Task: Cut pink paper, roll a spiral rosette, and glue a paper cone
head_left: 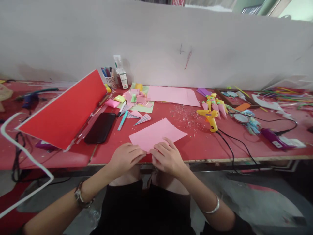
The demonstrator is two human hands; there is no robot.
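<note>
A sheet of pink paper (157, 132) lies at the front of the red table, its near edge between my two hands. My left hand (128, 157) is closed on the near left edge of the sheet, fingertips pressed together. Beside it my right hand (168, 156) pinches the same edge, with its index finger raised a little. The fingertips of both hands almost meet, and they hide part of that edge. Just beyond the sheet lie cut paper cone pieces (143, 119) with a drawn grid and a teal marker (122, 120).
A yellow glue gun (209, 119) stands at the right, its black cord trailing over the table edge. A black phone (100, 128) and a slanted red board (67, 111) are at the left. Behind are pink sheets (173, 94), a glass bottle (121, 73) and a pen cup (110, 80).
</note>
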